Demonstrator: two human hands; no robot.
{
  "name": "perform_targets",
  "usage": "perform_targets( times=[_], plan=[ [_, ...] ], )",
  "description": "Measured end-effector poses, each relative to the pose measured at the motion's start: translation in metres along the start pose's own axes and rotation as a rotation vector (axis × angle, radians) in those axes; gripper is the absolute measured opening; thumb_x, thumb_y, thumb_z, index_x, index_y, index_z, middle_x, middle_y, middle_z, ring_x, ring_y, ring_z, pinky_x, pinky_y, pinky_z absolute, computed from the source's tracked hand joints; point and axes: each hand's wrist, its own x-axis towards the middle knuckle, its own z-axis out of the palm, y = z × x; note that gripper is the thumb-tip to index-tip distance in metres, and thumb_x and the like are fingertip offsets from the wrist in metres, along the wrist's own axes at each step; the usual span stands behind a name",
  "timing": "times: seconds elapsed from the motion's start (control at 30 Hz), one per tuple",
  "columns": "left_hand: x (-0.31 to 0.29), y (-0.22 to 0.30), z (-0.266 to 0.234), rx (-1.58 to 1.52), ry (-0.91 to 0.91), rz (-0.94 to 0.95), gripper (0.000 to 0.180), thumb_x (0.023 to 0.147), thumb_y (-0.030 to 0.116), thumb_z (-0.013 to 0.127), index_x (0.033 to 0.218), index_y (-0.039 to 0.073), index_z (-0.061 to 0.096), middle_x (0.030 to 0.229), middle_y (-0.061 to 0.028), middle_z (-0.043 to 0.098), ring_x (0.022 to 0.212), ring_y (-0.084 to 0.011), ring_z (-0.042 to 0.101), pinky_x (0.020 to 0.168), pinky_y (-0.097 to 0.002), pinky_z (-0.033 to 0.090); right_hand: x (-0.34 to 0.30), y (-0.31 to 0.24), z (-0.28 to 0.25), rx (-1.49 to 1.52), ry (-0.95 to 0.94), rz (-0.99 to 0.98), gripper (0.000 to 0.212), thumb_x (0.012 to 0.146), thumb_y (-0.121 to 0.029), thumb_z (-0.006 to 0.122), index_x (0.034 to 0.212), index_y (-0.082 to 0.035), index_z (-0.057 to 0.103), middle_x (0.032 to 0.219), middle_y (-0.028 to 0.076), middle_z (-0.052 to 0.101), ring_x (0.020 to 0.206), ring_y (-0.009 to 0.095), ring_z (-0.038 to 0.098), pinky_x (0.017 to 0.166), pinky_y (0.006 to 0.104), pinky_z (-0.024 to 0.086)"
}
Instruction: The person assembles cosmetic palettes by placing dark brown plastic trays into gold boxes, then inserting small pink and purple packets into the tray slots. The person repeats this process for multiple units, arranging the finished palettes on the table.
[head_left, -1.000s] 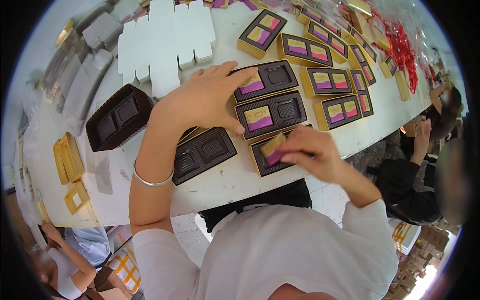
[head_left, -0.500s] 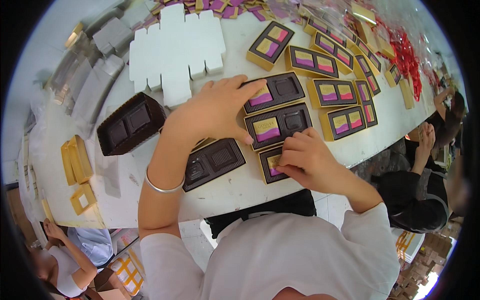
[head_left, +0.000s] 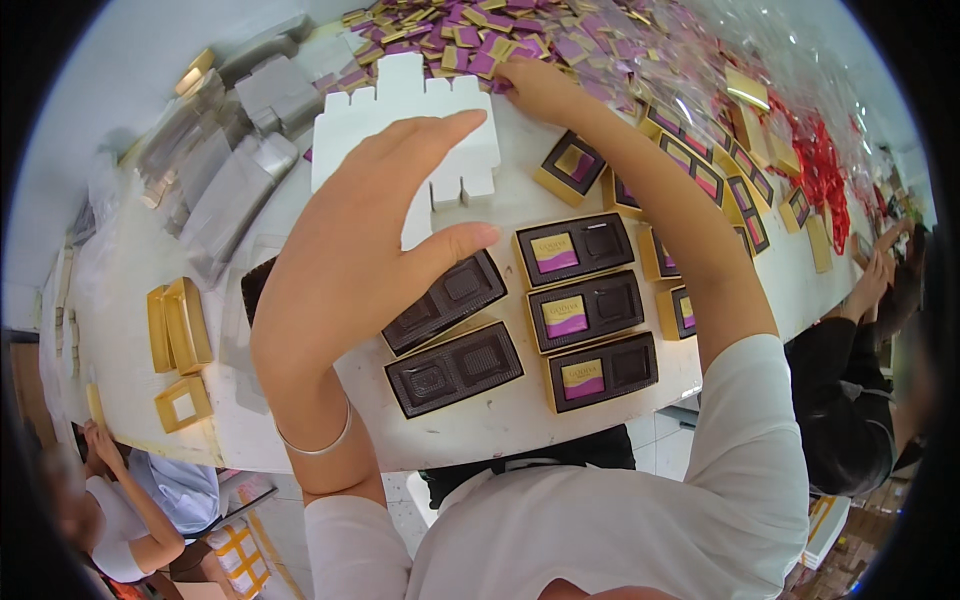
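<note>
My left hand hovers with thumb and fingers spread, holding nothing. It partly covers a dark brown two-cavity tray; a similar empty tray lies nearer me. To their right, three gold boxes with dark trays stand in a column; the middle box shows a purple-and-gold wrapped square in its left cavity and a bare right cavity, as do the other two. My right hand reaches to the near edge of a heap of purple-and-gold squares, fingers bent together; anything between them is hidden.
White flat cardboard blanks lie behind my left hand. Clear plastic boxes and gold box parts sit at left. Filled boxes stand partly behind my right forearm, near red ribbon. Other people sit at both sides.
My right hand has left the nearest box and stretched far to the heap. A square sits in that box's left cavity. My left hand has lifted off the boxes and moved left.
</note>
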Motion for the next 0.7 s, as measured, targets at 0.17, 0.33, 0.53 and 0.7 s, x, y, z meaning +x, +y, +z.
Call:
perform_targets(
  times=[0.17,0.33,0.53,0.7],
  plan=[
    [0.0,-0.006,-0.006,0.037,0.195,0.027,0.05,0.077,0.018,0.069,0.123,0.008,0.054,0.112,-0.0101,0.061,0.103,-0.0227,0.055,0.092,-0.0339,0.041,-0.014,-0.005,-0.027,0.62,0.116,0.251,0.038,0.081,-0.01,0.059,0.117,0.0,0.054,0.094,0.012,0.064,0.085,0.024,0.064,0.074,0.0321,0.05],
    [0.009,-0.009,0.014,-0.059,0.266,-0.068,0.041,0.081,0.017,0.067,0.12,0.007,0.056,0.102,-0.0082,0.062,0.088,-0.0179,0.057,0.078,-0.0295,0.044,-0.072,-0.062,-0.075,1.507,0.101,0.346,0.04,0.087,-0.011,0.059,0.123,0.0,0.048,0.088,0.011,0.064,0.081,0.018,0.065,0.073,0.0261,0.052],
    [0.01,0.004,0.026,-0.387,0.146,-0.177,0.023,0.085,0.012,0.063,0.106,0.002,0.058,0.083,-0.0046,0.063,0.071,-0.0089,0.056,0.066,-0.0221,0.044,-0.124,-0.132,-0.098,1.585,0.111,0.082,0.023,0.088,-0.007,0.059,0.109,-0.002,0.053,0.082,0.009,0.065,0.076,0.013,0.062,0.069,0.0243,0.05],
    [-0.026,-0.003,0.018,-0.558,-0.033,-0.257,0.011,0.084,0.009,0.063,0.09,0.002,0.058,0.079,-0.0012,0.062,0.069,-0.0049,0.055,0.061,-0.018,0.042,-0.13,-0.161,-0.1,1.205,0.243,-0.142,0.015,0.087,-0.005,0.059,0.101,-0.001,0.063,0.086,0.005,0.062,0.071,0.012,0.057,0.065,0.024,0.047]
  ],
)
